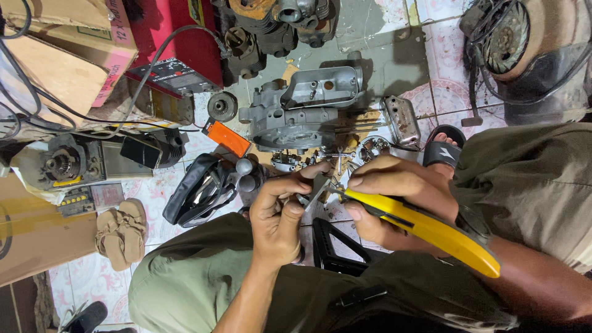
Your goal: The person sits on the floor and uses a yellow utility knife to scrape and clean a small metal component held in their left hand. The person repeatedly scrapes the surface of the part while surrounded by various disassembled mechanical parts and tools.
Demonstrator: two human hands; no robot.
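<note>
Right hand (394, 197) grips yellow pliers (425, 225), left hand (277, 216) pinches a small metal part (311, 196) at their tip, above engine casing (302, 111).

Two hands (345, 206), one yellow-handled pliers (425, 229), two tan sandals (123, 233), one black slipper (443, 148).

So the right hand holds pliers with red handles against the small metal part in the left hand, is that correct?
Not quite: the pliers have yellow handles, not red, as the head view shows. The rest is correct: the right hand holds them against the small metal part in the left hand.
</note>
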